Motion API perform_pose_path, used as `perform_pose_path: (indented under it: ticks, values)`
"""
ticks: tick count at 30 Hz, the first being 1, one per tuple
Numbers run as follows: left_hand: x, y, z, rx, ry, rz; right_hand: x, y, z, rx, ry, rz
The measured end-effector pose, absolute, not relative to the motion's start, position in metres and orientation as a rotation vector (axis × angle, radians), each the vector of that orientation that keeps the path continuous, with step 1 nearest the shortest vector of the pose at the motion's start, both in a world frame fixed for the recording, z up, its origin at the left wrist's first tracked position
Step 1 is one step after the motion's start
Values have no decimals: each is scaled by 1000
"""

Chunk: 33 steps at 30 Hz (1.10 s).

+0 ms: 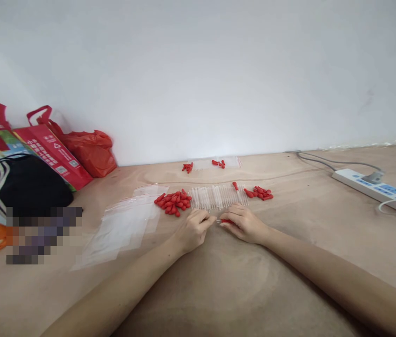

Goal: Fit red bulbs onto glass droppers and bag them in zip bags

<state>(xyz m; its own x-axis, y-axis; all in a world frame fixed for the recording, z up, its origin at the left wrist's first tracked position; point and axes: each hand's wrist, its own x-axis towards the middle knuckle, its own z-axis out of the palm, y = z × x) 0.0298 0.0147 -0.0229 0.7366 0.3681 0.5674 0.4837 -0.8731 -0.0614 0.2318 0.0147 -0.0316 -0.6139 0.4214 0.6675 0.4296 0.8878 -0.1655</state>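
Note:
My right hand (245, 223) is closed on a red rubber dropper bulb (225, 221), of which only a part shows. Just left of it, my left hand (193, 229) pinches a thin clear glass dropper tube (218, 220), whose tip points at the bulb. Beyond both hands lies a row of clear dropper tubes (208, 196), side by side. A heap of red bulbs (174, 202) sits at the row's left end, and a smaller group of bulbs (262, 193) at its right. One single bulb (235, 186) rests on the row.
Clear zip bags (124, 224) lie fanned out left of the heap. Near the wall is another bag (231, 162) with several bulbs by it. Shopping bags (54, 150) and a black drawstring bag (36, 185) stand at left. A power strip (380, 189) with cables lies at right.

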Motion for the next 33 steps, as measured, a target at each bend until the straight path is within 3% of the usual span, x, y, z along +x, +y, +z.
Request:
perform_pose_path:
  ticks: [6,13,17,21,27,33]
  values:
    - [28,12,-22,-2744,-734,-861,233,14,-28,-640,-2275,109]
    - [32,10,-20,-2710,-836,-1103,227,13,-26,-819,-1696,901]
    - [34,8,-20,-2737,-868,-1186,215,10,-25,-793,-1451,1102]
    - [32,9,-17,-2748,-934,-1221,219,21,-17,-876,-1380,1064]
    - [30,14,-18,-2663,-1092,-1141,271,67,-4,-1358,-1444,620]
    - [31,15,-21,-2635,-1153,-1018,285,90,-6,-1759,-1665,413]
